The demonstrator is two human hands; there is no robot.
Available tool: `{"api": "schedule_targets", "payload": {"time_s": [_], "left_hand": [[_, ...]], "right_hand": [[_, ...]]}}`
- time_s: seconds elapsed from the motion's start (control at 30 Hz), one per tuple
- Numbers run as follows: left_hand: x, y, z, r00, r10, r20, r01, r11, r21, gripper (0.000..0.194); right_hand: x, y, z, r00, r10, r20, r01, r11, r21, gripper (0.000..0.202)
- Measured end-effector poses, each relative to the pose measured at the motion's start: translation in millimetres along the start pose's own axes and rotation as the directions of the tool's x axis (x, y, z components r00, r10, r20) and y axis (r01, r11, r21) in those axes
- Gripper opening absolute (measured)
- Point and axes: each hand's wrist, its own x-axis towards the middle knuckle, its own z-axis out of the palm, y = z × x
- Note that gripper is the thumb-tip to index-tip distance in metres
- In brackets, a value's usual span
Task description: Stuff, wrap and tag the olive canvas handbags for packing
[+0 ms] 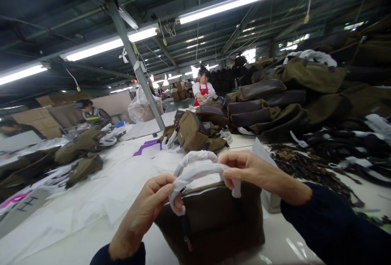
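dark olive bag [220, 224] sits on the white table [288, 236], before the person; both handles [192, 157] already look largely white-wrapped (any stretch left bare under the grip, cannot tell). left hand [145, 204] and right hand [256, 171] each pinch the near handle [198, 172]. similar bags [259, 110] heaped beyond.

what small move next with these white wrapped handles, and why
Perhaps smooth the white wrapping with the right hand: it looks creased in places, that hand is pinching one side, and the left hand holds the other.
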Motion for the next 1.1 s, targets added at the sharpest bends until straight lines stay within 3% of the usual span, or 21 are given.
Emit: {"api": "schedule_targets", "payload": {"time_s": [0.1, 0.2, 0.27, 0.37, 0.53, 0.73, 0.97, 1.1], "left_hand": [[6.1, 9.7, -4.0, 0.993, 0.062, -0.103, -0.039, 0.978, 0.205, 0.029], [23.1, 18.2, -7.4, 0.94, 0.229, -0.252, -0.111, 0.907, 0.407, 0.019], [35.9, 22.5, -9.6, 0.947, 0.237, -0.218, -0.113, 0.878, 0.465, 0.033], [51.1, 27.8, -13.0, 0.982, 0.151, -0.117, -0.076, 0.871, 0.485, 0.04], [65.7, 32.5, -16.3, 0.997, 0.072, -0.008, -0.062, 0.911, 0.408, 0.038], [73.3, 30.2, -22.3, 0.989, -0.105, 0.101, 0.08, 0.971, 0.226, 0.037], [71.4, 31.6, -19.4, 0.988, -0.137, 0.075, 0.127, 0.983, 0.132, 0.041], [70.3, 34.0, -18.0, 0.991, -0.119, 0.058, 0.108, 0.979, 0.17, 0.034]], "right_hand": [[5.4, -3.9, -4.1, 0.994, -0.054, -0.096, 0.046, 0.995, -0.091, 0.034], [22.2, -4.6, -5.9, 0.975, -0.063, -0.212, 0.035, 0.99, -0.136, 0.031], [34.7, -4.2, -7.8, 0.984, -0.033, -0.175, 0.008, 0.99, -0.142, 0.038], [47.9, -4.7, -15.0, 0.991, 0.007, -0.132, -0.026, 0.989, -0.143, 0.049], [59.1, -4.0, -31.7, 0.996, 0.079, 0.036, -0.072, 0.985, -0.157, 0.046], [67.0, 3.3, -32.2, 0.983, 0.038, 0.179, -0.017, 0.993, -0.119, 0.04], [67.2, 2.2, -27.1, 0.969, 0.039, 0.245, 0.0, 0.988, -0.157, 0.034], [70.3, 2.5, -26.5, 0.963, 0.01, 0.27, 0.047, 0.978, -0.203, 0.032]]}}
